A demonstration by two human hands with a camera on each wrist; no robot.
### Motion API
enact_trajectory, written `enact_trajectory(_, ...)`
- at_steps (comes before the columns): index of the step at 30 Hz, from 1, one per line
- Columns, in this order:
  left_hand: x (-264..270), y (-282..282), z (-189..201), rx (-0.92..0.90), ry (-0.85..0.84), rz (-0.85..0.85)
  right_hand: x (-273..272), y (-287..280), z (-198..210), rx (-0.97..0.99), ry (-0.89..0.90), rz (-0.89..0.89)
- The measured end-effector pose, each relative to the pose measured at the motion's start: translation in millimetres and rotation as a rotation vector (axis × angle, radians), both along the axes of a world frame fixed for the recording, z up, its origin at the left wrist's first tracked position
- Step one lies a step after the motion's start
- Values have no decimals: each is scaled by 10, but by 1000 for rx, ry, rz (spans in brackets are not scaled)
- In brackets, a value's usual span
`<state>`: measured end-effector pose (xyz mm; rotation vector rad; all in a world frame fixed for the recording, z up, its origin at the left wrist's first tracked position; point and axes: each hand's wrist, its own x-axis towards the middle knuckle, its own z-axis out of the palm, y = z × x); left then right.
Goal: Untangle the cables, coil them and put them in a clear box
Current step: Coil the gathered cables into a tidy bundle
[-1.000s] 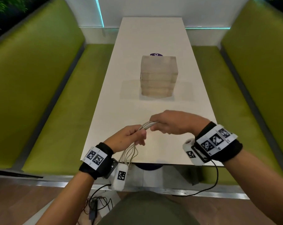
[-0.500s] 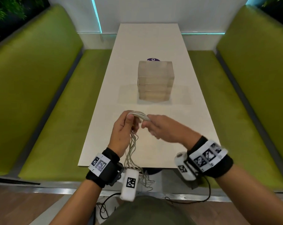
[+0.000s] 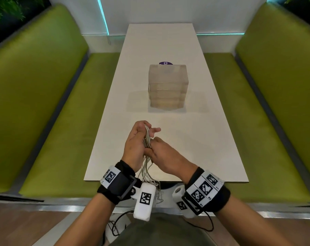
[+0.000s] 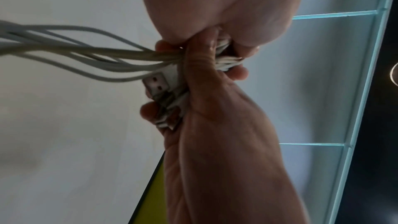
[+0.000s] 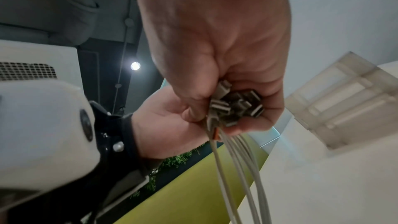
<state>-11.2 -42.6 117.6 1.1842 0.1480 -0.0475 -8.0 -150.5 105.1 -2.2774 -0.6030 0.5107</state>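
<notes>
A bundle of several white cables [image 3: 147, 137] stands upright between my two hands over the near end of the white table [image 3: 195, 148]. My left hand [image 3: 141, 133] grips the upper part, thumb across the strands [image 4: 200, 67]. Just below it my right hand [image 3: 156, 148] is curled round the gathered plug ends [image 5: 237, 106]. A white USB plug [image 4: 156, 81] sticks out beside the left thumb. The loose loops [image 3: 148, 173] hang past the table's front edge. A stack of clear boxes [image 3: 168, 86] stands mid-table, well beyond both hands.
A purple round item [image 3: 165, 63] peeks out behind the stacked boxes. Green benches [image 3: 65, 139] run along both sides of the table. Black wires [image 3: 118, 226] lie on the floor near my legs.
The bundle has turned from lying across to standing upright. My left hand rose and rotated; my right hand slid in toward me, under the left, onto the plug ends.
</notes>
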Motion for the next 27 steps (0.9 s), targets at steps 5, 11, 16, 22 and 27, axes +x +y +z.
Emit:
enact_trajectory(5, -18, 6, 51, -108, 82, -73, 5, -149, -26, 113, -8, -7)
enact_trajectory(11, -23, 5, 99, -20, 84, -209, -83, -252, -21, 549, 391, 53)
enact_trajectory(16, 18, 37, 153, 8, 91, -274, -81, -236, -11, 609, 403, 58)
enact_trajectory(22, 11, 41, 99, 132, 71, -354, -108, -255, -137, 612, 430, 79)
enact_trajectory(27, -9, 23, 78, 152, 50, -411, -182, -275, -113, 581, 388, 37)
